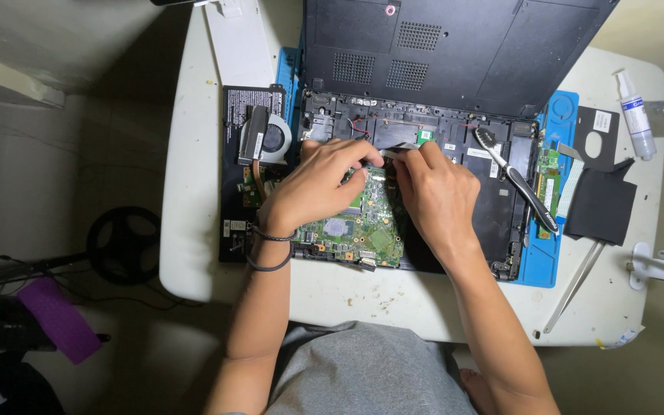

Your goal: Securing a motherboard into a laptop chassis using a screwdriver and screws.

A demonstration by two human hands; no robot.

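An opened black laptop base point(493, 223) lies on a blue work mat point(536, 265), with its bottom cover point(455, 46) raised at the back. A green motherboard point(355, 234) sits inside on the left. My left hand point(317, 184) rests over the board, fingertips pinching at a thin flat ribbon cable point(393, 150) near the top edge. My right hand point(436, 192) meets it from the right, fingers closed on the same spot. What exactly the fingertips grip is partly hidden.
A cooling fan with copper heat pipe point(267, 142) lies on a black battery point(236, 192) at the left. A black brush point(516, 184) lies across the chassis. At the right are a memory stick point(551, 188), black sheets point(601, 204), a small bottle point(635, 115) and tweezers point(574, 288).
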